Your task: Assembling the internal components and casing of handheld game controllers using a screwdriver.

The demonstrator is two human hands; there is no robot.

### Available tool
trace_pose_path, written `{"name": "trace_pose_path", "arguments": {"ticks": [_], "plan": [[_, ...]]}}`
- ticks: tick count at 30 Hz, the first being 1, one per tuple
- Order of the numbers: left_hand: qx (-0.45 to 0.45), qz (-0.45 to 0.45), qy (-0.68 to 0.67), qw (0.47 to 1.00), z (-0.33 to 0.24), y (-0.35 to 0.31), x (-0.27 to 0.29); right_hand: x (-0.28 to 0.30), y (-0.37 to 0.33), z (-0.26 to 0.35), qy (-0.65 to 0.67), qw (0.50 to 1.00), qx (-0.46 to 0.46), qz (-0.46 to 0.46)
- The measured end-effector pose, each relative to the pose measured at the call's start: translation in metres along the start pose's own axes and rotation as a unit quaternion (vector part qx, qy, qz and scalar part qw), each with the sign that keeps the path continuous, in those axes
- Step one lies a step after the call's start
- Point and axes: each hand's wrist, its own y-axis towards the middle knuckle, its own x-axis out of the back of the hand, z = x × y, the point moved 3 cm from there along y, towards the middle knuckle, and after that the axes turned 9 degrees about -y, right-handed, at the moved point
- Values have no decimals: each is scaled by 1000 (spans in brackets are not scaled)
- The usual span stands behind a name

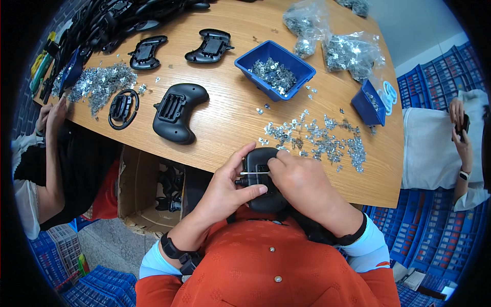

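Note:
Close to my body, at the table's near edge, my left hand (227, 179) grips a black game controller (263, 200) whose battery compartment faces up. Its thumb presses on the casing and its index finger stretches along the far side. My right hand (299, 176) is closed over the controller's right part, fingers pinched on a thin metal tool (254, 173) that lies across the compartment. The tool's tip at the right is hidden by my fingers. Just beyond my hands, small metal battery contacts (327, 140) lie scattered on the wooden table (225, 130).
A larger black controller (197, 100), a wheel-shaped one (123, 108) and two more controllers lie left. Blue bins (294, 56) (369, 105) hold metal pieces; clear bags (353, 53) stand behind. A cardboard box (134, 192) sits below the table. People sit at both sides.

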Motion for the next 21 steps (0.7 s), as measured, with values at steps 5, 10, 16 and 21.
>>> {"name": "trace_pose_path", "arguments": {"ticks": [5, 10, 16, 21], "plan": [[21, -13, -74, 997, 4, -1, 5, 0, -16, -17, 145, 984, -74, -73], [22, -11, -120, 992, 5, 1, 7, -9, -25, -23, 183, 969, -111, -124], [48, 18, -201, 978, 4, 3, 6, -25, -28, -27, 276, 927, -225, -118], [-44, -35, 50, 997, -2, 6, 3, -49, -29, -24, 666, 675, -316, 0]]}}
